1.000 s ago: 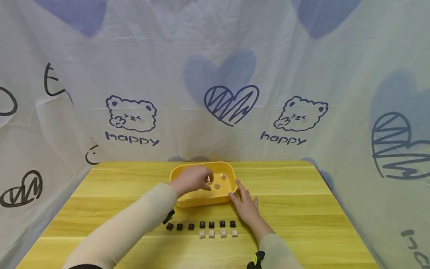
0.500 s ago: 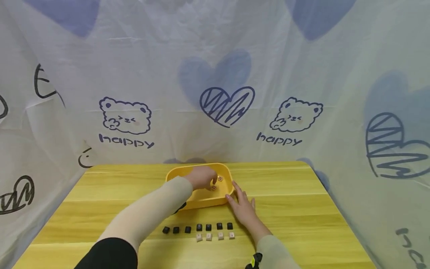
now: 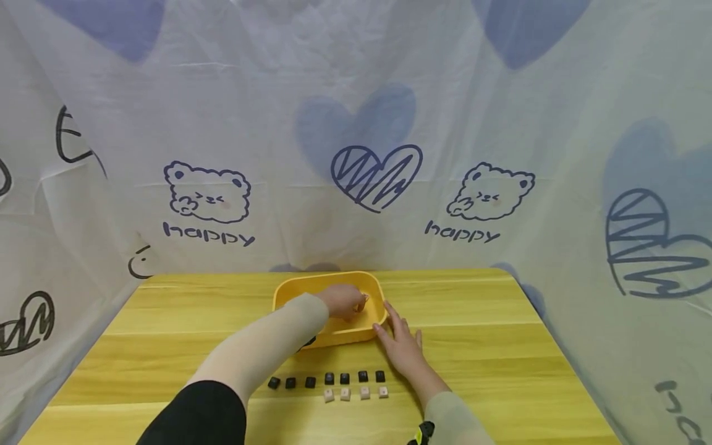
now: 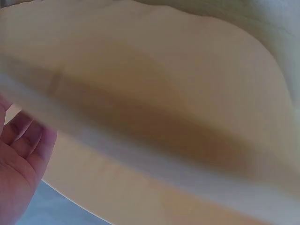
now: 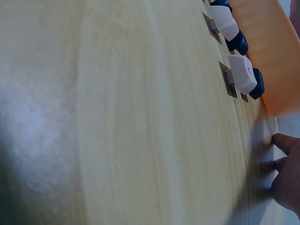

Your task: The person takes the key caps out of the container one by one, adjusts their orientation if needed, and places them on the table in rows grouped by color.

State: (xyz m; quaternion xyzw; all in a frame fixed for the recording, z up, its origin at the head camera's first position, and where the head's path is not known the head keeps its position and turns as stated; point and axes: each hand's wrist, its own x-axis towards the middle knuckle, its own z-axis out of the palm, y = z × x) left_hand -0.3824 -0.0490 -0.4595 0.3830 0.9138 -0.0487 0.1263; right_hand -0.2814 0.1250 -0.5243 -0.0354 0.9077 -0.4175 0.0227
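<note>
- Nearest row on the tabletop (image 3: 500,346): four pale keycaps (image 3: 356,393), side by side; just behind them a longer row of dark keycaps (image 3: 327,379), seven counted in the head view
- Right hand (image 3: 405,346) lies flat on the tabletop, fingers straight, fingertips touching the near right corner of the yellow tray (image 3: 289,295); grip released, holding nothing
- Left hand (image 3: 346,301) reaches over the near wall into the yellow tray, fingers curled downward at the tray floor near its right end; whether they pinch a keycap cannot be told, the hand covers whatever lies there
- Judgement: for a clean pick, bring thumb and forefinger onto opposite sides of a single cap, lift straight up clear of the wall; the right hand bracing the tray corner should stop it sliding
- Left wrist view: only the tray's yellow inner wall (image 4: 154,103), blurred, and fingertips (image 4: 28,140) at the lower left edge; no keycap visible, so it does not settle the grip
- Right wrist view: close to the wood grain, two pale keycaps (image 5: 243,74) seen edge-on with dark ones behind and the tray's wall (image 5: 272,51) beyond; fingertips (image 5: 287,174) at lower right. It shows the rows' spacing from the tray, which the head view flattens
- Farthest: a printed cloth backdrop (image 3: 356,123) with bears and hearts
</note>
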